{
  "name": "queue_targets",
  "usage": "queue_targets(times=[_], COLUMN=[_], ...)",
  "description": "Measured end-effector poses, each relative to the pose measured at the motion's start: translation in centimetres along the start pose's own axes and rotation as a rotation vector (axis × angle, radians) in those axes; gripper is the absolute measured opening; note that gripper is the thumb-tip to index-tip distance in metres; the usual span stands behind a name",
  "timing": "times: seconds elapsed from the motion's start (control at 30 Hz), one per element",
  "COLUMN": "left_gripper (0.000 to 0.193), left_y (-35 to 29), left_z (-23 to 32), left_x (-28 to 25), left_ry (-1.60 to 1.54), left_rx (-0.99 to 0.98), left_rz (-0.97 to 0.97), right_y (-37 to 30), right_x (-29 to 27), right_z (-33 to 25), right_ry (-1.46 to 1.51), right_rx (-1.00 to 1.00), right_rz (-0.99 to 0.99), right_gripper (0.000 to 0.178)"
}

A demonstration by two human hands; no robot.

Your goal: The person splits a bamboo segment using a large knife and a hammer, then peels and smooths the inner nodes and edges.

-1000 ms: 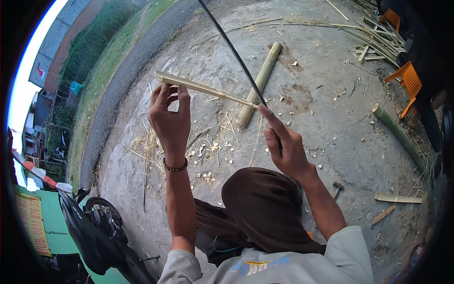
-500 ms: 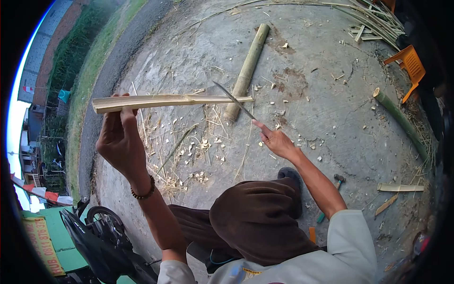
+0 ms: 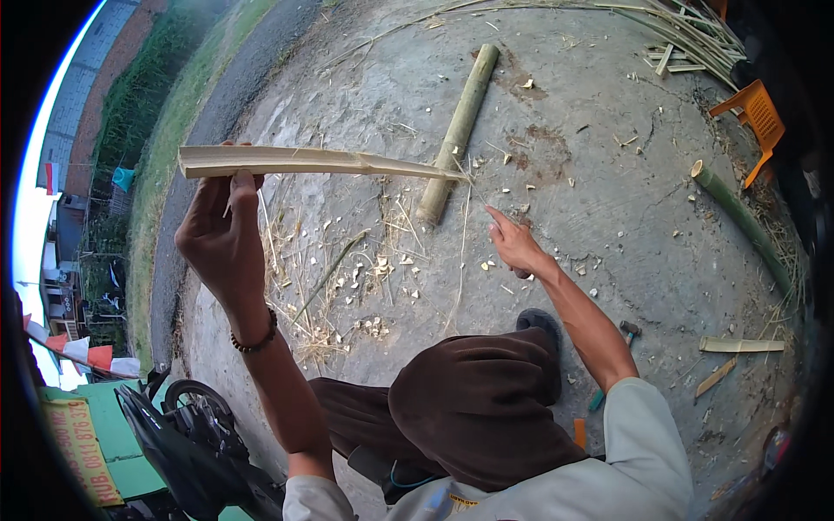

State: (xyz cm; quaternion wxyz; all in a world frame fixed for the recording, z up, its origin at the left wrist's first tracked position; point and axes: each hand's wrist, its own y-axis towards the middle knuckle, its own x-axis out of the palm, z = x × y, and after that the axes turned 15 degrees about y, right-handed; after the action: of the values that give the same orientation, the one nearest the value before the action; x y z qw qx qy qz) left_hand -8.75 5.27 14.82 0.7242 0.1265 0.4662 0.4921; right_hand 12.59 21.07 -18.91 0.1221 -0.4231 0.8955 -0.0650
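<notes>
My left hand (image 3: 222,233) pinches a split bamboo strip (image 3: 304,161) near its wide left end and holds it up level. The strip's thin right end, with frayed fibres, passes in front of a whole bamboo pole (image 3: 465,122) lying on the ground. Past that end, my right hand (image 3: 517,246) is closed round the handle of a knife (image 3: 522,273), with the index finger stretched forward. The end of the handle shows under the palm. The blade hardly shows, seen edge-on or blurred, so whether it touches the strip cannot be told.
Bamboo chips and fibres litter the concrete ground (image 3: 599,230). A green bamboo pole (image 3: 743,221) and an orange plastic chair (image 3: 760,122) are at the right. A hammer (image 3: 615,360) lies by my right arm, a motorcycle (image 3: 187,434) stands lower left, and bamboo strips (image 3: 686,39) pile up far right.
My right hand has moved slightly right and down, and the knife blade that crossed the strip's right end no longer shows clearly. The strip's left end has risen a little; frayed fibres show at its tip.
</notes>
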Motion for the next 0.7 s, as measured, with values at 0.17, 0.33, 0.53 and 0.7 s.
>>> queue_targets(times=[0.17, 0.33, 0.53, 0.7], left_gripper=[0.033, 0.037, 0.038, 0.039], left_y=[0.4, -0.1, -4.1, -4.6], left_z=[-0.9, -3.4, -7.5, -6.3], left_x=[-0.2, -1.1, -5.5, -4.4], left_ry=[-0.004, 0.062, 0.078, -0.017], left_rx=[0.011, -0.036, -0.140, -0.115], left_rz=[0.044, 0.098, 0.196, 0.202], right_y=[-1.6, -1.2, 1.6, 2.7], right_x=[-1.7, -1.5, 1.0, -0.1], right_z=[-2.1, -5.5, 4.9, 12.6], right_ry=[0.339, 0.197, -0.022, -0.093], right_rx=[0.168, -0.432, -0.320, -0.112], right_rz=[0.058, 0.310, 0.086, 0.076], right_gripper=[0.049, 0.051, 0.056, 0.055])
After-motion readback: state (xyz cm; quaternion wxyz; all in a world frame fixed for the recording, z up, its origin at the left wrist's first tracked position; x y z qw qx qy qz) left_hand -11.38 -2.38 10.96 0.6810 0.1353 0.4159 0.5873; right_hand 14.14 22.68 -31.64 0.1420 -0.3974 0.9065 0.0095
